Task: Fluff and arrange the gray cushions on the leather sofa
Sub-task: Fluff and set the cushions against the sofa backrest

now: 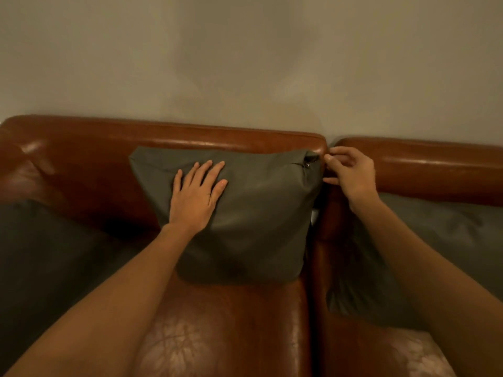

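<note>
A gray cushion (258, 213) stands upright against the backrest of the brown leather sofa (190, 133), at the right end of the left seat. My left hand (196, 194) presses flat on the cushion's upper left face, fingers straight and spread. My right hand (351, 175) is at the cushion's top right corner, beside the zipper end. Its fingers are loosely curled and the fingertips and thumb touch the cushion's right edge; no fabric is visibly pinched. A second gray cushion (40, 254) lies at the left, and a third gray cushion (449, 229) leans at the right, partly behind my right forearm.
The sofa has two sections that meet at a seam (324, 240) just right of the middle cushion. A plain wall (245, 63) rises directly behind the backrest. Worn leather seat (231, 322) shows in front of the cushion.
</note>
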Action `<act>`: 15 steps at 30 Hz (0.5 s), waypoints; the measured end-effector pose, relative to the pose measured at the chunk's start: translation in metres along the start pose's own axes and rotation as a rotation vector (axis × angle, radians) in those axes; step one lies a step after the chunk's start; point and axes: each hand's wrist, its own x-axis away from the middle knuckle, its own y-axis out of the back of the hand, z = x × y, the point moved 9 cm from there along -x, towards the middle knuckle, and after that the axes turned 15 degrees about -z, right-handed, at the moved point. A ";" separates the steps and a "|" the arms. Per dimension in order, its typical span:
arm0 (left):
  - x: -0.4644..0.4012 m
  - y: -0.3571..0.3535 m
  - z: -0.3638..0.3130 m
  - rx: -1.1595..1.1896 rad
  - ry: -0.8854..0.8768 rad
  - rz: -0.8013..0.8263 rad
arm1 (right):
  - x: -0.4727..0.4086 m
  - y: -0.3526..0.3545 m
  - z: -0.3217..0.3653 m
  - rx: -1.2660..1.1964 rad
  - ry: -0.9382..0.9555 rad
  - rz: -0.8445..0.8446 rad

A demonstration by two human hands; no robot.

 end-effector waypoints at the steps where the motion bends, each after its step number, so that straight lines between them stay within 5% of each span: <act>1: 0.001 0.001 0.005 0.014 0.011 0.017 | 0.007 -0.001 0.004 0.034 0.030 0.008; 6: 0.000 0.007 0.012 0.025 0.022 0.063 | 0.027 -0.022 0.016 0.229 0.146 0.079; 15: -0.001 0.009 0.006 0.016 -0.006 0.200 | 0.047 -0.036 0.054 0.644 0.685 0.161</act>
